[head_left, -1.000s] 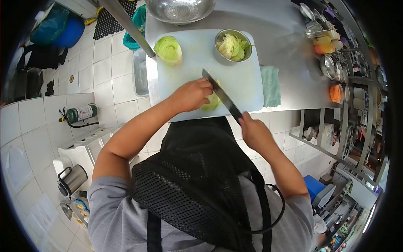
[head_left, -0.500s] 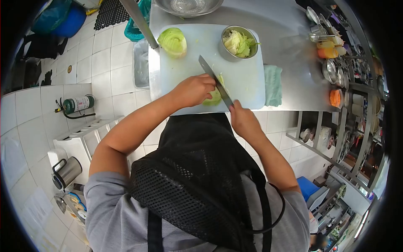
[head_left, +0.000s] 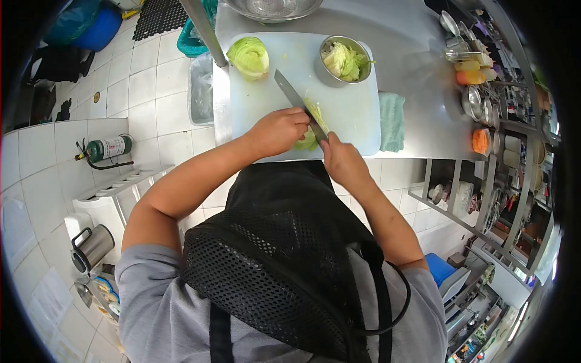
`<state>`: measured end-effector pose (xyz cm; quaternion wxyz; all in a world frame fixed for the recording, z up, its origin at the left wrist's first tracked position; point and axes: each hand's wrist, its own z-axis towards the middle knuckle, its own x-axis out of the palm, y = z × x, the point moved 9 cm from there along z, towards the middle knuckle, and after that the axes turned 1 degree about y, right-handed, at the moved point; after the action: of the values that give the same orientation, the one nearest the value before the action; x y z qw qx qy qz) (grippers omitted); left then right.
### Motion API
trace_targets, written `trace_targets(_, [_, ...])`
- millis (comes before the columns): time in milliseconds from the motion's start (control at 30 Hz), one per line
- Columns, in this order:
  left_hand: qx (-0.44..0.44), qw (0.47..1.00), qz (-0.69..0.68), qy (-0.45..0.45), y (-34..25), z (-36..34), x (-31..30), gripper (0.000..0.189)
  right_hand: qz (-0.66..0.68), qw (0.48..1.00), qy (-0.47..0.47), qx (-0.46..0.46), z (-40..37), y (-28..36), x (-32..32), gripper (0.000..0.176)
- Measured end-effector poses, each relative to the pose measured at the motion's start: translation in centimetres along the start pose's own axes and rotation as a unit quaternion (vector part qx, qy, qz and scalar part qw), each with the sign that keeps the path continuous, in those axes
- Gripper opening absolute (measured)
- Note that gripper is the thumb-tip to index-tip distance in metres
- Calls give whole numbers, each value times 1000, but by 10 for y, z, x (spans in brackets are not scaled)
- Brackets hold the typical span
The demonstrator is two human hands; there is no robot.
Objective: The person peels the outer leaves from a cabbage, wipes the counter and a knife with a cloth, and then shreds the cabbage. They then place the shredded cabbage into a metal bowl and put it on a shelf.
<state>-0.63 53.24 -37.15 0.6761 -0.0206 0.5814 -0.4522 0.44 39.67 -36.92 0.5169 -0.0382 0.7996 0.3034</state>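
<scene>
My right hand [head_left: 345, 161] is closed on the handle of a large knife [head_left: 292, 92], whose blade points up and left over the white cutting board [head_left: 266, 100]. Bent fingers of my left hand [head_left: 280, 131] press on a piece of cabbage [head_left: 307, 140] beside the blade, partly hidden under hand and knife. Thin cabbage shreds [head_left: 316, 114] lie along the blade's right side. A larger cut cabbage [head_left: 249, 58] rests at the board's upper left. At the upper right, a metal bowl [head_left: 328, 75] holds cabbage pieces [head_left: 345, 62].
A green cloth [head_left: 392, 121] lies right of the board. Behind the board is a large metal bowl [head_left: 272, 8]. A metal post [head_left: 204, 30] rises at the table's left edge, near a lined bin [head_left: 201, 91]. Shelves with bowls and containers [head_left: 471, 77] stand at the right.
The knife and my right hand have shifted up and left. More shreds show beside the blade. My left hand has stayed nearly in place on the cabbage piece.
</scene>
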Motion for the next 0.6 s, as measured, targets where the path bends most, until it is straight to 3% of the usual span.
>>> trace_targets(200, [8,1000,5,-30,-2,-2,-5,7,-4,998,63,21,-33,11,-52,22])
trace_targets(267, [46,997,42,-47,-10,-4,-7,7,-10,998,62,21,-39,7,-40,22])
trace_targets(400, [35,999,20,-27,-8,-4,0,7,-2,999,29,21,-8,2,5,24])
trace_targets(600, [41,998,40,-23,-9,-5,1,8,0,999,33,-13,-20,17,-42,21])
